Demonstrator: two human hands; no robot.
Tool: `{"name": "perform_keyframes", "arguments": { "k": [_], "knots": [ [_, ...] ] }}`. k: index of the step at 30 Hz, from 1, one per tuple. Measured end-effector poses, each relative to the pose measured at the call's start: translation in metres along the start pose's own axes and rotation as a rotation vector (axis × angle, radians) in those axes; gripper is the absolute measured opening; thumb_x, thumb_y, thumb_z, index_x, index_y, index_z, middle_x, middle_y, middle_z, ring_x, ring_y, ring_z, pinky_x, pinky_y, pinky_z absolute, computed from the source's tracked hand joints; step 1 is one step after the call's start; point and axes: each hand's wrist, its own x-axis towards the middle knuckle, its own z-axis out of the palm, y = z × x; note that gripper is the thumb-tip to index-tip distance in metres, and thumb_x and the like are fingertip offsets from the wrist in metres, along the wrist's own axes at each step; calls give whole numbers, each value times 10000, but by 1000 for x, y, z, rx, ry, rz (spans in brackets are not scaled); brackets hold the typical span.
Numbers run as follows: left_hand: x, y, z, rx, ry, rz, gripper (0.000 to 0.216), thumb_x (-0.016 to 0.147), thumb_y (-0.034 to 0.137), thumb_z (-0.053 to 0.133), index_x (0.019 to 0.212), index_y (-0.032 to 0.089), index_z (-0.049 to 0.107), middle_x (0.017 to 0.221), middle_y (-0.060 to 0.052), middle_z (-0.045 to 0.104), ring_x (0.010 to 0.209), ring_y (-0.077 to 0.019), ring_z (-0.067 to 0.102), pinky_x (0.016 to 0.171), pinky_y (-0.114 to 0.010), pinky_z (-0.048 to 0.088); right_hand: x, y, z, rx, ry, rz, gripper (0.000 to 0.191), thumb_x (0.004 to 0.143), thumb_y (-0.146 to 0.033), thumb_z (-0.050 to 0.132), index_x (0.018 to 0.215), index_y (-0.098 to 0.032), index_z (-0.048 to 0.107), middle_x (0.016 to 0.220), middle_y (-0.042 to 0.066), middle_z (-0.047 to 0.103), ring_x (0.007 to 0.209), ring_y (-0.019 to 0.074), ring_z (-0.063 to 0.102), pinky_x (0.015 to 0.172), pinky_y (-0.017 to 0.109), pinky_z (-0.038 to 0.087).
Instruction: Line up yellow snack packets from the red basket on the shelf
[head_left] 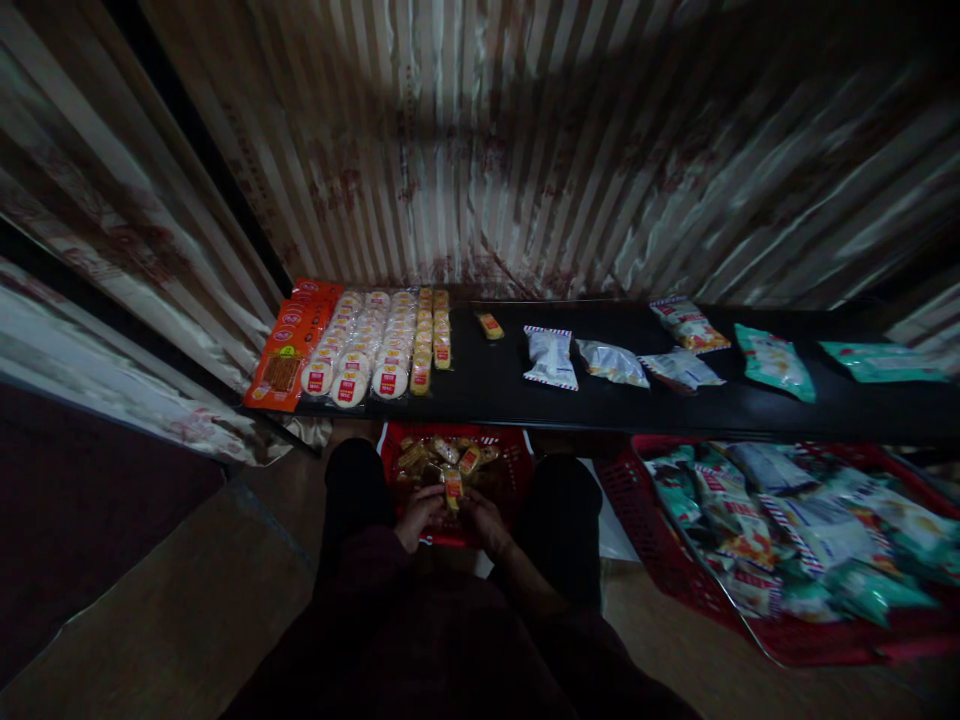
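Observation:
Between my knees, my left hand (pixel 420 514) and my right hand (pixel 487 522) meet over a small red basket (pixel 516 450). A small yellow snack packet (pixel 453 484) with a red label stands between them, the fingers of both hands closed against its sides. Below it in the basket lie several more wrapped snacks (pixel 470 460). On the black shelf (pixel 480 388) in front, rows of similar yellow packets (pixel 421 370) lie beside rows of round white wrapped crackers (pixel 350 382). A single yellow packet (pixel 491 326) lies apart, to the right of the rows.
Orange snack bags (pixel 281 360) lie at the shelf's left end. Silver-white bags (pixel 551 358) and green bags (pixel 774 362) are spread along its right half. A larger red basket (pixel 637 520) full of bags stands at my right. A striped curtain (pixel 450 160) hangs behind the shelf.

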Motion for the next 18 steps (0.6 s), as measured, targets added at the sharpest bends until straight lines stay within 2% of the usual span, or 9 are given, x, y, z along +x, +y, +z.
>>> {"name": "perform_keyframes", "arguments": {
  "k": [5,10,18],
  "knots": [
    [1,2,1,18,-8,61,405,657,284,653,1036,141,650,821,-48,668,716,-125,584,667,-239,416,5,5,-7,-9,-12,-104,490,511,-441,743,929,-189,690,830,32,732,771,218,661,753,341,512],
    [-2,8,6,35,3,101,395,629,306,657,998,163,674,869,-51,673,785,-139,585,681,-236,415,7,3,-10,-141,55,-197,540,520,-482,735,967,-181,698,882,47,741,863,250,660,820,361,501],
    [-2,19,14,-18,25,167,389,633,307,662,994,163,682,975,-79,670,867,-166,603,686,-235,433,4,-17,-6,-243,133,-353,457,603,-452,690,987,-203,684,1028,52,723,1024,273,628,963,410,445]
  ]
}}
